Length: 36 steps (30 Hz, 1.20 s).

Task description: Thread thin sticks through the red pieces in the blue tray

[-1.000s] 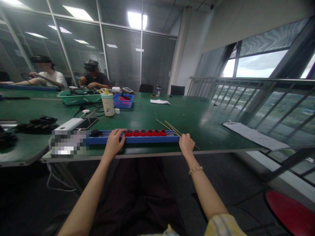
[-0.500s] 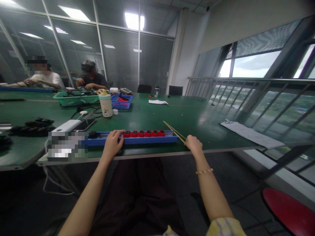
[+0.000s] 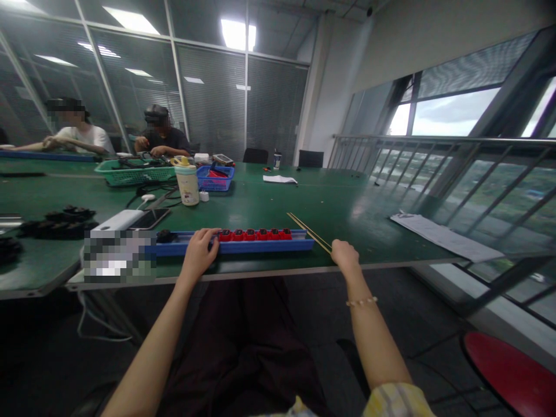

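Note:
A long blue tray (image 3: 264, 247) lies along the near edge of the green table (image 3: 347, 214), with a row of red parts (image 3: 255, 234) in it. My left hand (image 3: 198, 252) rests on the tray just left of the red row, fingers curled over its rail. My right hand (image 3: 344, 255) is at the table edge to the right of the tray, closed on the near ends of thin wooden sticks (image 3: 306, 229) that slant away over the table.
A black part (image 3: 165, 236) sits at the tray's left end beside a phone (image 3: 150, 218) and a white device (image 3: 117, 220). Further back stand a cup (image 3: 188, 183), a blue basket (image 3: 216, 178) and a green basket (image 3: 138, 172). Two people work at the far left. Papers (image 3: 443, 236) lie right.
My right hand has slid right along the table edge, away from the tray's end, taking the sticks with it. My left hand has stayed on the tray.

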{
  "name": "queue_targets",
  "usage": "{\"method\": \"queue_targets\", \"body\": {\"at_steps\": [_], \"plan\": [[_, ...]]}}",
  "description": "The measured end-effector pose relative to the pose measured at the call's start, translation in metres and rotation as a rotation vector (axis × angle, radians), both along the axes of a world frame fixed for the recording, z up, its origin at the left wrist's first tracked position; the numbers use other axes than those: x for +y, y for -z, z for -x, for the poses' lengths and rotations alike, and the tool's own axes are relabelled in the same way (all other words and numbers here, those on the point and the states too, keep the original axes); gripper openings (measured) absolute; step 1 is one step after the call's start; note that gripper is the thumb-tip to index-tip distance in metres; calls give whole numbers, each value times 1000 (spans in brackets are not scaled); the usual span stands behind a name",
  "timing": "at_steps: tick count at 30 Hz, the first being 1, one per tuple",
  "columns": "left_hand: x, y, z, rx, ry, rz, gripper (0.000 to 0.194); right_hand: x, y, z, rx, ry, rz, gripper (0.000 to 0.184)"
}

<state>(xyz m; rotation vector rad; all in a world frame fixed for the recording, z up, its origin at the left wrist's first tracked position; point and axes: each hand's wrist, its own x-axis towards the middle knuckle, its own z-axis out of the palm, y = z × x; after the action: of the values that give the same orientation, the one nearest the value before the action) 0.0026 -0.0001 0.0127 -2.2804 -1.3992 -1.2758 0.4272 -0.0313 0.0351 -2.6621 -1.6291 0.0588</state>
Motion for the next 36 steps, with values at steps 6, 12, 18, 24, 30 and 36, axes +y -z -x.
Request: {"method": "queue_targets", "body": {"at_steps": [6, 12, 18, 24, 30, 36], "plan": [[1, 1, 1, 2, 2, 3, 30, 5, 6, -3, 35, 17, 10, 38], [2, 1, 1, 6, 1, 2, 29, 11, 13, -3, 20, 3, 39, 38], [1, 0, 0, 1, 6, 7, 28, 14, 17, -1, 23, -1, 36, 38], [1, 0, 0, 2, 1, 5, 28, 13, 16, -2, 24, -8, 30, 38], [1, 1, 0, 1, 9, 2, 28, 13, 14, -3, 41, -20, 51, 37], [1, 1, 0, 7, -1, 0, 29, 10, 14, -5, 43, -53, 45, 36]]}}
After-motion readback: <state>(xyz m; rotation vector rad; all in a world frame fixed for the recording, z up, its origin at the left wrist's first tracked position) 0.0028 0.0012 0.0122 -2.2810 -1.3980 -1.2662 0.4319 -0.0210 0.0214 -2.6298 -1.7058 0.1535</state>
